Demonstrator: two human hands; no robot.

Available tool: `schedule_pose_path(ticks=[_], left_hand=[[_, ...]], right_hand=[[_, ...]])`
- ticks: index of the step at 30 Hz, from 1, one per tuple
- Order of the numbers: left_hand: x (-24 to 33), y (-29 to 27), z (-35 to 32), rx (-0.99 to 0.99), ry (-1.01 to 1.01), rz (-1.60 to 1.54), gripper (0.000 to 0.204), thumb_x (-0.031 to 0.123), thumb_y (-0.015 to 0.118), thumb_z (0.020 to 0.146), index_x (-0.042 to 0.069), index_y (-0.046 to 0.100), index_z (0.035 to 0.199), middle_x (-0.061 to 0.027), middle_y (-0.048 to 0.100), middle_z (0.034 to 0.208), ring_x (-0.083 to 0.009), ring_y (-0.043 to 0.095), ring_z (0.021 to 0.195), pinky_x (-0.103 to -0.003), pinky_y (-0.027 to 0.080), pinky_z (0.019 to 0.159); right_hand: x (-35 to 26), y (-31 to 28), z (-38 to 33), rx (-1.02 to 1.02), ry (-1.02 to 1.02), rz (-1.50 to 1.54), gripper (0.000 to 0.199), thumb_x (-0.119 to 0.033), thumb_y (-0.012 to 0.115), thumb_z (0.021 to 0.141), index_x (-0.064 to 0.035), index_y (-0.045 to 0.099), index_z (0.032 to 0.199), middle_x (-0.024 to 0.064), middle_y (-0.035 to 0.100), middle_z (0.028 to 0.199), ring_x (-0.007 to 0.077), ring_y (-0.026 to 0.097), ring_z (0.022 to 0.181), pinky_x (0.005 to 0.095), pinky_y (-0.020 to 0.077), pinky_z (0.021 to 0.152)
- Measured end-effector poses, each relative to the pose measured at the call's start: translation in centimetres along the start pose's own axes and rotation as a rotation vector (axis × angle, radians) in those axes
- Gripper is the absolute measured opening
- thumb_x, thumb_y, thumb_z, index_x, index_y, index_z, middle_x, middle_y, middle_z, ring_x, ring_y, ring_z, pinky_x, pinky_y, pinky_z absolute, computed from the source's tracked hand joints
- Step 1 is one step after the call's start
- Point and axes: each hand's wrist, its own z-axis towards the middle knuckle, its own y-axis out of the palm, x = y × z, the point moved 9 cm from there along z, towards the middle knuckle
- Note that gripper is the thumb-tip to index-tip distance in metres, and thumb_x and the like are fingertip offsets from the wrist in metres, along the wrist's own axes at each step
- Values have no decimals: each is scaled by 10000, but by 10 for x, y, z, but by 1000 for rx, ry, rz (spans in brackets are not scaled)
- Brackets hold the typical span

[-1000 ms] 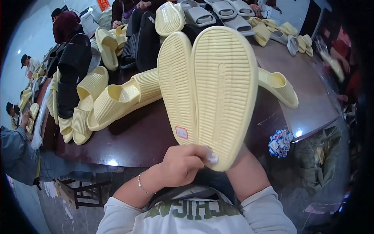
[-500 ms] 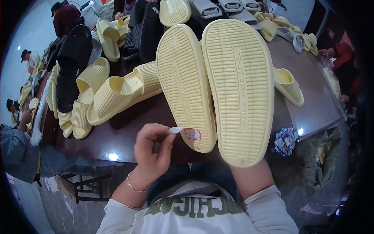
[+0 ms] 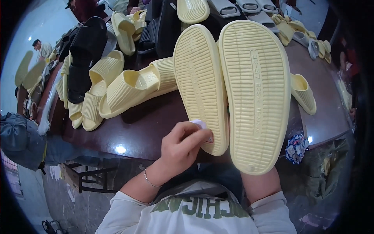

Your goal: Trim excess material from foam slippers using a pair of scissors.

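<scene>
A pair of pale yellow ribbed slippers is held up with the soles facing me: the left slipper [image 3: 198, 78] and the larger-looking right slipper [image 3: 255, 93]. My left hand [image 3: 181, 142] is closed on a small white slip of paper [image 3: 199, 123], its fingertips pressed against the left sole near the lower end. Under those fingers a red-edged label [image 3: 210, 137] shows only in part. My right forearm [image 3: 261, 185] runs up behind the right slipper; the right hand itself is hidden there, supporting the pair from behind.
On the dark table [image 3: 148, 130], more yellow slippers [image 3: 130, 91] and black slippers [image 3: 87, 58] lie to the left, grey slippers [image 3: 249, 7] at the back. A crumpled blue-and-white packet pile [image 3: 297, 148] sits at the right edge. A wooden stool [image 3: 93, 177] stands below; other people are around the table.
My left hand has moved from beside the left slipper onto its sole, bringing the white slip along and covering much of the label. The whole view has shifted slightly.
</scene>
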Motion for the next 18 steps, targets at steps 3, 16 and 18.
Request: schedule_pose_path(ticks=[3, 16, 18], left_hand=[[-4, 1, 1, 1, -26, -25, 251, -66, 644, 664, 52, 640, 886, -95, 542, 795, -206, 583, 629, -276, 497, 542], [-12, 6, 1, -62, -132, -104, 280, -92, 602, 633, 36, 595, 882, -102, 534, 818, -226, 587, 702, -292, 500, 584], [-4, 10, 3, -118, -72, -41, 266, -58, 592, 643, 28, 562, 893, -105, 527, 829, -237, 574, 692, -298, 483, 568]], right_hand=[[-2, 1, -8, -16, 7, 35, 459, -310, 383, 936, -55, 324, 1312, 119, 405, 1287, 214, 442, 1157, 306, 399, 958], [89, 23, 46, -291, 409, 380, 455, -305, 371, 940, -46, 317, 1311, 115, 406, 1281, 215, 443, 1150, 296, 390, 962], [89, 23, 43, -297, 438, 408, 455, -305, 369, 941, -45, 316, 1311, 115, 406, 1280, 215, 443, 1149, 295, 389, 962]])
